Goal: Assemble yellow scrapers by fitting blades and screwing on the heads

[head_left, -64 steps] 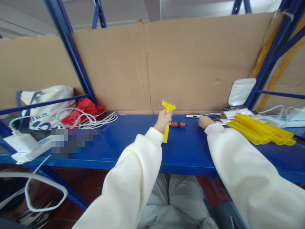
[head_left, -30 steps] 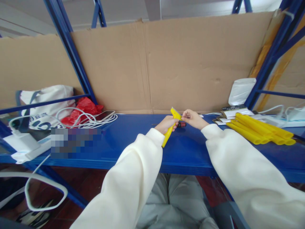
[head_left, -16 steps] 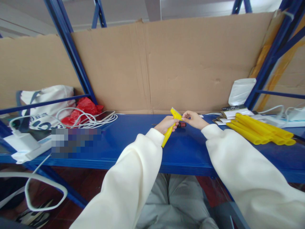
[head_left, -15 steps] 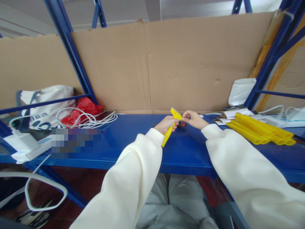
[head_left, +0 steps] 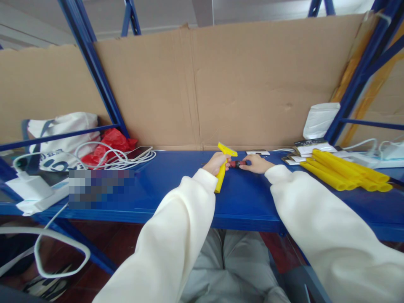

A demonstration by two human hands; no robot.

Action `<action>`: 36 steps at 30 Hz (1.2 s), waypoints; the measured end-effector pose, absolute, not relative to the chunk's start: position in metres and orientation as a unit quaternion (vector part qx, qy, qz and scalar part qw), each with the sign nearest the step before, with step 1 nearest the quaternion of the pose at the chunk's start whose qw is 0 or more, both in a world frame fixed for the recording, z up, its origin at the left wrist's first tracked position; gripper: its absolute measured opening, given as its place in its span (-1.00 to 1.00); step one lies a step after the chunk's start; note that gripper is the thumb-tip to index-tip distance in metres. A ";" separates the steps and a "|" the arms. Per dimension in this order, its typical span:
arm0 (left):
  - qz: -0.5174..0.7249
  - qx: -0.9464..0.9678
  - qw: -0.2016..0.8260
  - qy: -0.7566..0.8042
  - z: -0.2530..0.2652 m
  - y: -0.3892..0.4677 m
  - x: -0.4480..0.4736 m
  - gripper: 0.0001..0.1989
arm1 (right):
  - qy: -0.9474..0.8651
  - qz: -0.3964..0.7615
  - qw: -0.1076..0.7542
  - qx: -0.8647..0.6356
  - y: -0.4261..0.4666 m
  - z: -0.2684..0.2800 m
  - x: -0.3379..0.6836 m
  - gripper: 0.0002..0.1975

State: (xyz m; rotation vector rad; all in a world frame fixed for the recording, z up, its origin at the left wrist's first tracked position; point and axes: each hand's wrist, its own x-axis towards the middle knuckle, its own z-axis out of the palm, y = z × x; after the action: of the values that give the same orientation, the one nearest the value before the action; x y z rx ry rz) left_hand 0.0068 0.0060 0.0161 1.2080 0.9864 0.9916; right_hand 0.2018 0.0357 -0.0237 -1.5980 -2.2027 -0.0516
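Observation:
My left hand [head_left: 217,163] is wrapped round the handle of a yellow scraper [head_left: 227,150], its wide head tilted up above my fist. A screwdriver [head_left: 237,164] with a red and black handle is beside it, and most of its shaft is hidden behind my left hand. The fingers of my right hand [head_left: 255,163] are closed on the right end of the screwdriver's handle. Just behind my right hand, a small white card [head_left: 258,153] with dark marks lies on the blue shelf [head_left: 176,185].
To the right, several yellow tubular handles [head_left: 347,170] lie stacked beside small packets [head_left: 314,145] and a white pouch [head_left: 321,120]. White cables [head_left: 126,159], a red bag [head_left: 115,141] and a power strip [head_left: 47,195] sit at left. Cardboard [head_left: 246,84] walls the back.
My right hand has left the scraper's head and moved down onto the screwdriver handle. The scraper has shifted slightly left and turned in my left hand. The white card is now uncovered.

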 end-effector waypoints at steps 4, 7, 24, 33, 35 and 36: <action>0.438 0.507 0.595 0.444 0.014 0.010 0.005 -0.79 | -0.806 0.036 0.207 -0.553 0.035 -0.024 0.205 -0.72; 0.452 0.493 0.589 0.453 0.014 0.012 0.003 -0.81 | -0.802 0.107 0.269 -0.523 0.035 -0.021 0.204 -0.72; 0.476 0.441 0.559 0.516 0.010 0.022 -0.004 -0.82 | -0.531 0.119 0.649 -0.531 0.027 0.007 0.217 -0.62; 0.471 0.439 0.557 0.525 0.008 0.024 -0.004 -0.81 | -0.529 0.083 0.654 -0.535 0.031 0.006 0.218 -0.58; 0.468 0.443 0.557 0.524 0.007 0.025 -0.004 -0.81 | -0.531 0.081 0.655 -0.531 0.031 0.005 0.218 -0.58; 0.468 0.443 0.559 0.522 0.007 0.025 -0.004 -0.82 | -0.533 0.081 0.654 -0.531 0.031 0.004 0.219 -0.57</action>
State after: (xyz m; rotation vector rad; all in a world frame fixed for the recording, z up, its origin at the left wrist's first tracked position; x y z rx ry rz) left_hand -0.0040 0.0251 0.0069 1.0444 1.2300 1.1042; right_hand 0.2190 0.0311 0.0043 -1.2049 -1.2078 0.1829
